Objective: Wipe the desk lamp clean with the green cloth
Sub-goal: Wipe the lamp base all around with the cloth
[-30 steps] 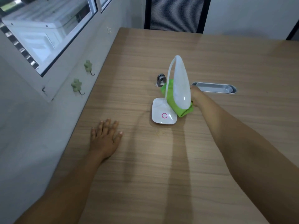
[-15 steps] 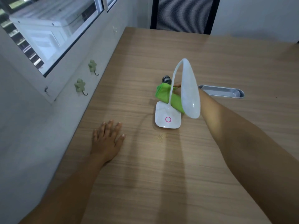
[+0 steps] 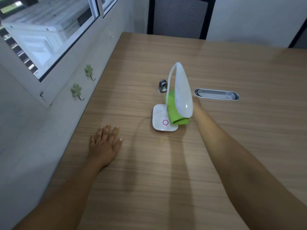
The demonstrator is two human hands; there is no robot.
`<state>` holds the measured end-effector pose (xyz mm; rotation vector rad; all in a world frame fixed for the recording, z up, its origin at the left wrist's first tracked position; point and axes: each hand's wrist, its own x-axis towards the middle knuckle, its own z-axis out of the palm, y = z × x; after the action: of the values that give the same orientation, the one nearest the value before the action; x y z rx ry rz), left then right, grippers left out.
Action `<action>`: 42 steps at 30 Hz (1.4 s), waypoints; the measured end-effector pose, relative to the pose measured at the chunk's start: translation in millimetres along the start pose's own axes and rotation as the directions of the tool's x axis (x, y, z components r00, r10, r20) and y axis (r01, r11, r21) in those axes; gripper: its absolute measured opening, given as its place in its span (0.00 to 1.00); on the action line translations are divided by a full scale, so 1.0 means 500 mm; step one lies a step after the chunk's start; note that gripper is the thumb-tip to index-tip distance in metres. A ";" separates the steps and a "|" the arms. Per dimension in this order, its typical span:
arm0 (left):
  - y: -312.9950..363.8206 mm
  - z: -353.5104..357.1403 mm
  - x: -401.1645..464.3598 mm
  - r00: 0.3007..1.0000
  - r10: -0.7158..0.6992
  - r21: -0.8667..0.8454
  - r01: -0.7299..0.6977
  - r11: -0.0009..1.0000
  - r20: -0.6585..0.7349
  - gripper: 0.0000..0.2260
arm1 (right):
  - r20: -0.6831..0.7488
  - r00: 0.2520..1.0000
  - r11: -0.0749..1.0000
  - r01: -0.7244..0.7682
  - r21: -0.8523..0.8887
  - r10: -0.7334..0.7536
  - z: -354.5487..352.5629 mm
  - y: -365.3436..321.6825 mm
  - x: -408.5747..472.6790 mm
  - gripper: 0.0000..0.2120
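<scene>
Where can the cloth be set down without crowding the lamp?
Bare desk lies beyond the cable tray, and between left hand and right forearm. It is crowded at the desk lamp, where green cloth overlaps the base.

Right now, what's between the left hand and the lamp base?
Head view: bare desk between the left hand and lamp base; only shadow crosses it.

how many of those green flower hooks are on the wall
2. One flower hook sits farther along the wall under the window; the other is nearer, lower left. None look hidden.
</scene>
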<state>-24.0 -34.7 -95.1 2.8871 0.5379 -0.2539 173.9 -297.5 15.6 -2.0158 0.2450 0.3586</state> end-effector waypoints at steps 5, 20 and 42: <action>-0.001 0.000 0.001 1.000 0.000 -0.003 0.000 1.000 0.012 0.26 | -0.279 0.960 0.991 -0.063 -0.119 0.028 -0.018 0.071 -0.014 0.06; 0.002 -0.006 0.002 0.999 -0.010 0.003 0.010 1.000 0.049 0.27 | -0.431 0.899 0.996 -0.085 -0.016 0.070 0.004 0.146 -0.107 0.13; 0.004 -0.016 -0.004 0.998 -0.001 -0.024 0.003 1.000 0.066 0.27 | -0.148 0.972 0.978 0.160 -0.137 -0.180 0.076 0.036 -0.179 0.14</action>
<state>-23.9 -35.5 -86.8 2.8440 0.5284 -0.3398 78.8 -270.0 16.3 -2.1737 0.1499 0.1056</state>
